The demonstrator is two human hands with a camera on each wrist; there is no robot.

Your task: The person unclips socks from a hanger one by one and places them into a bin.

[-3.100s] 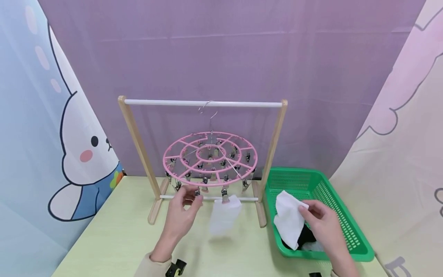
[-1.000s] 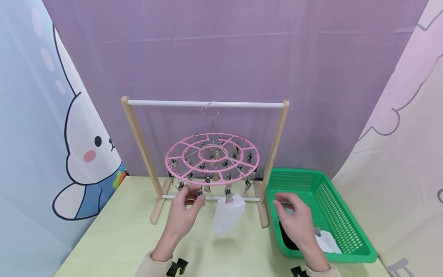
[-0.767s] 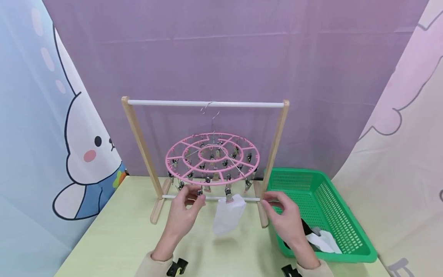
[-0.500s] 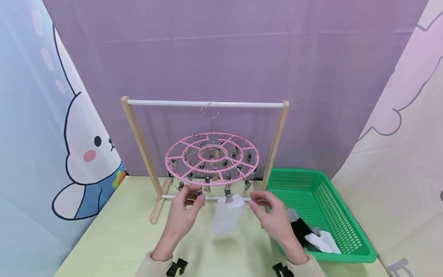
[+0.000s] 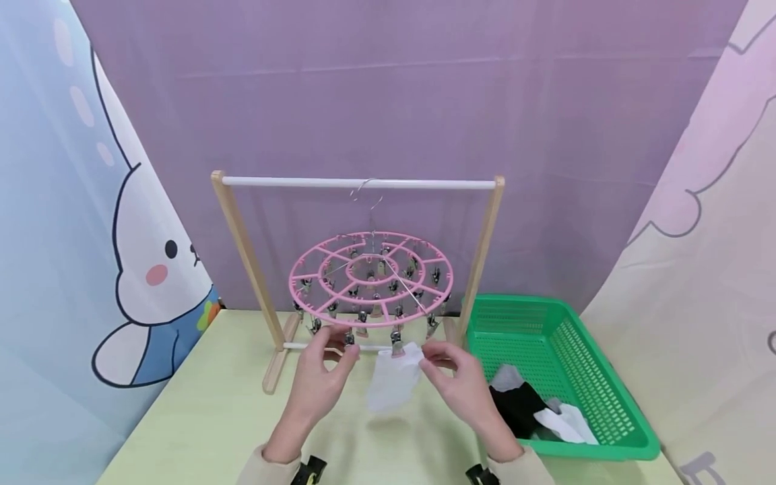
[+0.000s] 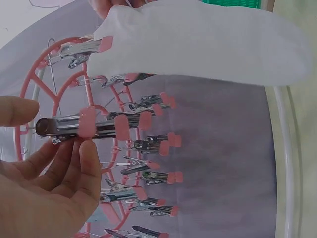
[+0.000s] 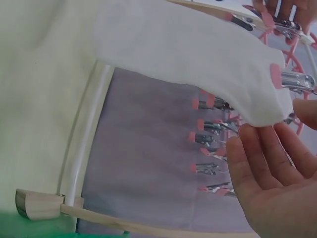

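Note:
A white sock (image 5: 391,384) hangs by its cuff from a metal clip (image 5: 397,342) with pink tips, at the front of the round pink hanger (image 5: 370,325). With thumb and fingers, my right hand (image 5: 461,380) pinches the sock's right cuff edge, beside that clip; the sock (image 7: 183,54) stretches away from it in the right wrist view. My left hand (image 5: 318,377) holds the neighbouring clip (image 6: 89,124) between thumb and fingers. Nothing hangs in this clip. More clips (image 6: 148,147) dangle from the hanger's rings behind.
The hanger hooks onto the white bar (image 5: 358,183) of a wooden stand (image 5: 481,256). At the right, a green basket (image 5: 612,377) holds a black sock (image 5: 518,407), grey cloth (image 5: 508,377) and white cloth (image 5: 566,423). The pale table (image 5: 200,417) stretches to the left.
My right hand let go of a white cloth in the basket, then moved left to the hanging sock and took its edge. My left hand has stayed at its clip.

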